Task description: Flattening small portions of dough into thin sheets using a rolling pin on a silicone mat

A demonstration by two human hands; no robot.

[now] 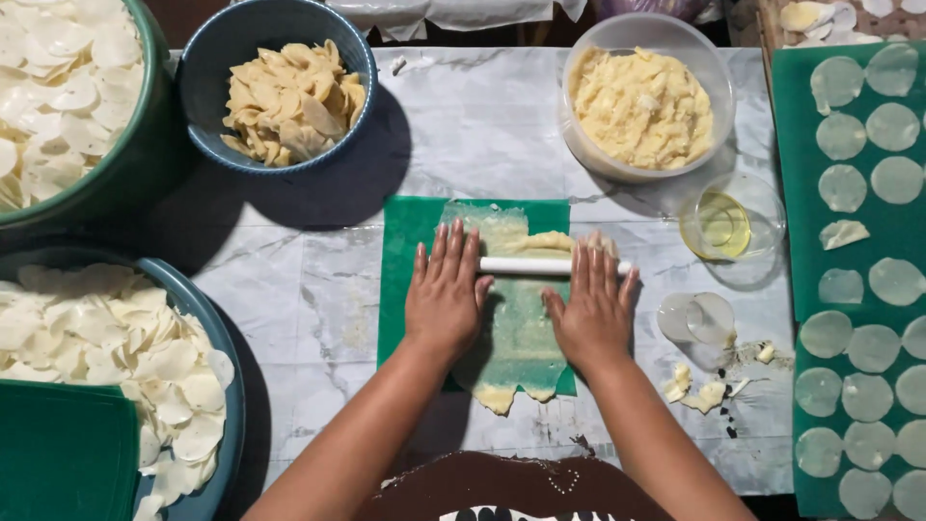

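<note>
Both hands flat, fingers spread: left hand (446,294), right hand (590,307) pressing white roller (529,264) over dough sheet (516,318) on green mat (405,251). I judge rolling midway; cut discs (844,188) right of hands, dough bowl (644,101) beyond still full.

Centre of frame: left hand (446,294) and right hand (593,314) lie flat on a white rolling pin (529,264) over thin dough (511,328) covering a green mat (410,260).

A single view is given, taken from a head-worn camera looking almost straight down on the table (318,318). The wearer's edge lies at the bottom, the far edge at the top. The surface is seen from close by, perhaps at arm's length. The bowls at the left (145,154) are cropped by the frame.
</note>
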